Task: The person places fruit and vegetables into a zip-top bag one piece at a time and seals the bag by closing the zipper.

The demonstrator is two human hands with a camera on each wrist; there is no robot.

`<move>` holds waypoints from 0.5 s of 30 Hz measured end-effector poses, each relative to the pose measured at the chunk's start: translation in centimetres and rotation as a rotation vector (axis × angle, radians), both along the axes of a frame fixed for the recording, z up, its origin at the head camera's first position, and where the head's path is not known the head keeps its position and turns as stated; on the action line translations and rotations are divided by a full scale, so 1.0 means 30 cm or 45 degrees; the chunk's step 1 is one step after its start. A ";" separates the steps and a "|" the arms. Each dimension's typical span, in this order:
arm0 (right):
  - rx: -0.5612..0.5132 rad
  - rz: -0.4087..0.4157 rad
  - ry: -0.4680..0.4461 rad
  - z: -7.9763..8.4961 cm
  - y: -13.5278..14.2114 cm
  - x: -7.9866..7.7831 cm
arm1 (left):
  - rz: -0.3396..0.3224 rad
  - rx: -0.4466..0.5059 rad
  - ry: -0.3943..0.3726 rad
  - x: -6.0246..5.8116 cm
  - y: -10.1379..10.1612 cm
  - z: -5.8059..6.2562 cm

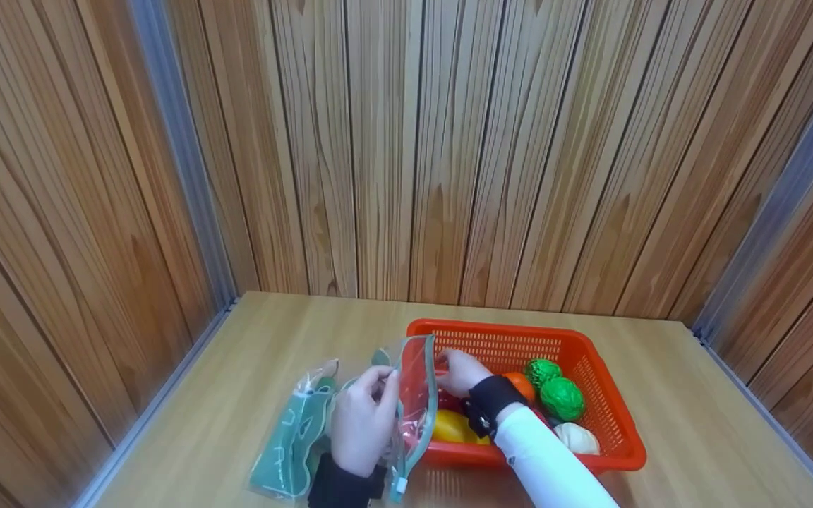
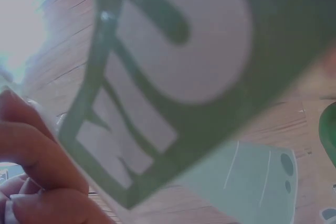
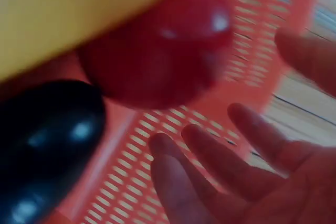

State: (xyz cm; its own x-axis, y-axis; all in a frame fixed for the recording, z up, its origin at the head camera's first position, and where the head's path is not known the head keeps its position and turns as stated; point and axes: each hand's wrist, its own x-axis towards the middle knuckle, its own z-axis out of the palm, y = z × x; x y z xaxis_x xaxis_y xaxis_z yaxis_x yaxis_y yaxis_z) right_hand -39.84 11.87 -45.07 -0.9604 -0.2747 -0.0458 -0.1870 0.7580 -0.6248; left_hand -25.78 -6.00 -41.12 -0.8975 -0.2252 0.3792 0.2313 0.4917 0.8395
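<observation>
My left hand (image 1: 364,420) pinches the edge of a clear zip bag (image 1: 417,395) with a green border and a white slider; the bag stands upright against the basket's left end. In the left wrist view, green print with pale letters on a bag (image 2: 147,153) fills much of the picture beside my fingers (image 2: 47,161). My right hand (image 1: 461,372) reaches into the red-orange basket (image 1: 611,423), just behind the bag. The right wrist view shows its fingers spread and slightly bent, apart from a shiny red round fruit (image 3: 163,61). A glossy black eggplant-like piece (image 3: 47,140) and a yellow piece (image 3: 68,14) lie nearby.
Two crinkly green balls (image 1: 562,398), an orange round piece (image 1: 521,385) and a whitish lump (image 1: 577,438) lie in the basket's right half. Another green-printed clear bag (image 1: 283,444) lies flat on the table (image 1: 195,423) at left. Wood-panelled walls (image 1: 449,155) enclose the table.
</observation>
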 end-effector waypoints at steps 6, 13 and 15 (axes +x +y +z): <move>-0.011 0.175 -0.129 -0.029 -0.016 0.005 | 0.007 -0.008 -0.004 -0.002 0.003 0.000; 0.035 0.239 -0.133 -0.035 -0.010 0.003 | 0.006 -0.011 -0.023 -0.001 0.006 -0.001; 0.024 0.235 -0.118 -0.036 -0.005 0.002 | 0.001 -0.009 -0.024 -0.001 0.007 -0.001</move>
